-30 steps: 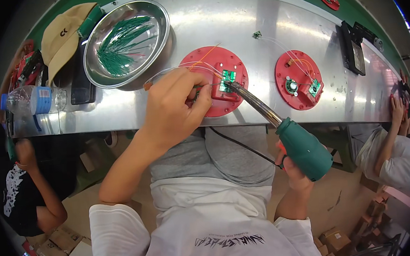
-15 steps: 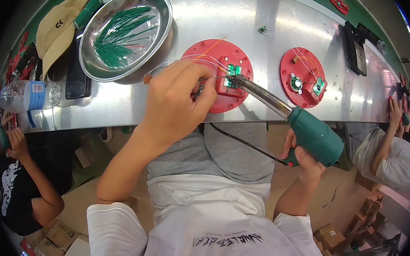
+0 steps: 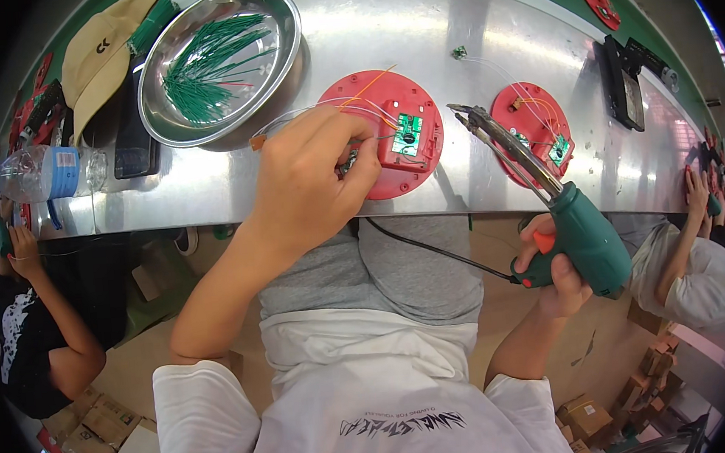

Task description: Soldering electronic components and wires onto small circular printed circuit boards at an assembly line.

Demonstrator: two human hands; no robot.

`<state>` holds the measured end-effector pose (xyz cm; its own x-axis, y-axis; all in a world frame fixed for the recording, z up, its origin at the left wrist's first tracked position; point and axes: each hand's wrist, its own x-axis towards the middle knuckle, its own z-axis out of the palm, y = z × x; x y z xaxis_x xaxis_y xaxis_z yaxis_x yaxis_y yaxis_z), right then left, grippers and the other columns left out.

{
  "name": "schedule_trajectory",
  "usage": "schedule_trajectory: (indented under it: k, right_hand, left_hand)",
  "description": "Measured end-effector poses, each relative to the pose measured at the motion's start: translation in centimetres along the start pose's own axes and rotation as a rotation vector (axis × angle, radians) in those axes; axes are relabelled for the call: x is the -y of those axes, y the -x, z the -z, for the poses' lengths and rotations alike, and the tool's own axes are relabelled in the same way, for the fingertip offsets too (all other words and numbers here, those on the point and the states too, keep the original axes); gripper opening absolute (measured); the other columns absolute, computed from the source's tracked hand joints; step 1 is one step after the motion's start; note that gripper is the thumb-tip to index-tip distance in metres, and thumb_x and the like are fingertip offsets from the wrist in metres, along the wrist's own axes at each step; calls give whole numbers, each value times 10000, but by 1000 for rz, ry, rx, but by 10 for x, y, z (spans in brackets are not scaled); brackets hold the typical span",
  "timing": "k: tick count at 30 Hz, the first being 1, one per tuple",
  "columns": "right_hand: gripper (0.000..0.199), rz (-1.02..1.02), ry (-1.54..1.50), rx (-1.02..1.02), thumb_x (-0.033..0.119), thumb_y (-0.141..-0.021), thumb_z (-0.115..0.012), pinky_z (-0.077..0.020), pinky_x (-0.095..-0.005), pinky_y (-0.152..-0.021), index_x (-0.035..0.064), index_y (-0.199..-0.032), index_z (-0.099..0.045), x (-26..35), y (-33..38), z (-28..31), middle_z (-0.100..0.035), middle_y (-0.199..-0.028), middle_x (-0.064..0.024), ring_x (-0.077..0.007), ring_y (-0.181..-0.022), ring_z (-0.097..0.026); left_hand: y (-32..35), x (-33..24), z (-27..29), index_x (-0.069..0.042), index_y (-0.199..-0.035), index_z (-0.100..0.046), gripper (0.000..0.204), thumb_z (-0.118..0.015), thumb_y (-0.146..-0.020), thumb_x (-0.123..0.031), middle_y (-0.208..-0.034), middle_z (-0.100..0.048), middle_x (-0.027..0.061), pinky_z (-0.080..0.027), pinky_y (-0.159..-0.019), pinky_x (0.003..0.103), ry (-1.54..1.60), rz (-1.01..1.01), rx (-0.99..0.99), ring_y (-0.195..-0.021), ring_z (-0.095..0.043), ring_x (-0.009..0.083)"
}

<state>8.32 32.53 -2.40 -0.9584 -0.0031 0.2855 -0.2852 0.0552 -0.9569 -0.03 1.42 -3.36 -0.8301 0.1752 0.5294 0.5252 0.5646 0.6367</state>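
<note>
Over the counter's near edge, my right grip clasps the soldering gun, tip right of the circuit board, left grip pinching wire.

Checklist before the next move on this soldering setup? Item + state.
1. Soldering gun gripped by the right hand: ok.
2. Gun tip off the nearer green circuit board: ok, out to its right.
3. Left hand gripping a wire: cannot tell, contact hidden.
4. Wire joints on that board sound: cannot tell, too small.
5. Gun clear of the right-hand red disc: cannot tell, they overlap in view.
6. Black cord away from tip: ok.
</note>
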Motion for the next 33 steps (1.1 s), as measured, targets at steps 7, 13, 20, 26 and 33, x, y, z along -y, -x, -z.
schedule_trajectory:
  k: [7, 13, 20, 26, 33]
  right_hand:
    - [506, -21, -25, 5, 278, -976, -661, -504, -320, -538, -156, -1235, -628, -1, 1, -4, -697, -1029, -287, -228, -584, -657]
    - [532, -58, -14, 35, 295, -959, -697, -483, -302, -510, -149, -1245, -641, -1, 6, -4, -705, -1016, -287, -226, -580, -661]
    - [603, -109, -122, -6, 273, -852, -900, -528, -286, -548, -106, -1255, -659, -2, 6, -1, -763, -1014, -231, -206, -621, -692]
    - [458, -212, 18, 38, 205, -749, -862, -544, -301, -640, -64, -1097, -736, 2, 11, 1, -766, -971, -158, -214, -647, -684]
    - [410, -152, 264, 107, 176, -630, -813, -559, -333, -711, 10, -1002, -767, 1, 7, 1, -750, -950, -154, -299, -744, -705]
  left_hand:
    - [1, 0, -1, -20, -884, -674, 99, -740, -815, 5, -792, -666, 93, -489, -592, 381, 14, 9, -4, -633, -616, 256]
    - [1, -5, 3, 2, -948, -693, 95, -716, -857, 16, -798, -670, 105, -505, -594, 377, 69, 58, -14, -656, -646, 255]
    - [1, -7, 6, 4, -981, -699, 120, -738, -868, 19, -830, -665, 115, -517, -612, 386, 24, -13, -3, -683, -648, 272]
    - [1, -5, 2, -11, -980, -705, 138, -764, -856, 8, -867, -653, 115, -524, -677, 414, -73, -124, 34, -771, -645, 318]
    - [2, -3, 0, -10, -979, -711, 146, -765, -845, 13, -863, -647, 117, -521, -673, 422, -85, -137, 31, -759, -640, 317]
